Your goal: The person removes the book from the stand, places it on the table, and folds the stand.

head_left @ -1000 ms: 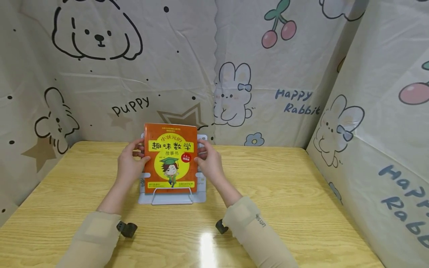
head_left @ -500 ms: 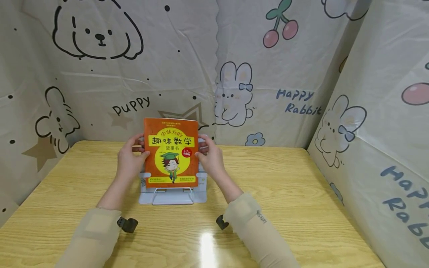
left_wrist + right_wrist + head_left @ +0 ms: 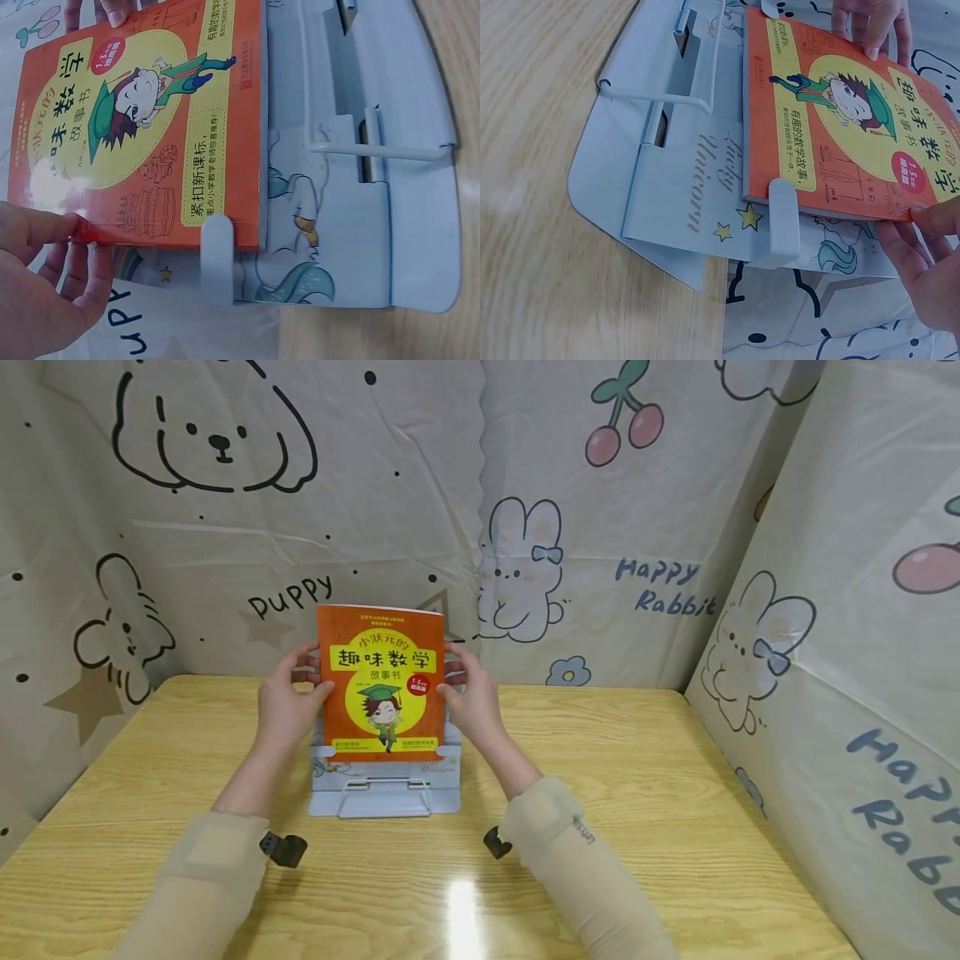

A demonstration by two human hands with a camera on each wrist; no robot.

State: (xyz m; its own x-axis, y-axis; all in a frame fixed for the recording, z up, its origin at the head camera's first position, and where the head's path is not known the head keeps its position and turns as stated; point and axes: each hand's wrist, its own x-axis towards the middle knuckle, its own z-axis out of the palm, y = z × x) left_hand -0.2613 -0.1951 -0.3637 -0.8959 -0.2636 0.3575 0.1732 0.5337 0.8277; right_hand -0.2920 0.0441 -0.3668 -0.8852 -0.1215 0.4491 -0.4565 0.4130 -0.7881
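An orange book (image 3: pixel 384 714) with a yellow circle and a cartoon child in a green graduation cap stands upright, leaning slightly back, before a pale book stand (image 3: pixel 390 802). My left hand (image 3: pixel 287 703) pinches its left edge, thumb on the cover and fingers behind. On the opposite edge, my right hand (image 3: pixel 476 703) has the same grip. The book's bottom edge sits well above the stand's wire rest (image 3: pixel 660 97). Side clips overlap the lower cover, as the white clip (image 3: pixel 217 259) shows in the left wrist view. Unicorn artwork shows on the stand's bare back plate (image 3: pixel 300 202).
The stand rests on a wood-grain table (image 3: pixel 600 793) near its back edge. Behind it hangs a pale cloth (image 3: pixel 405 518) printed with animals and cherries, and more cloth borders both sides. Small black devices (image 3: pixel 285 849) are strapped at the wrists.
Both hands have raised the book up along the stand. Its bottom edge rose from the wire rest, uncovering the lower back plate and its lettering. The stand stayed in place.
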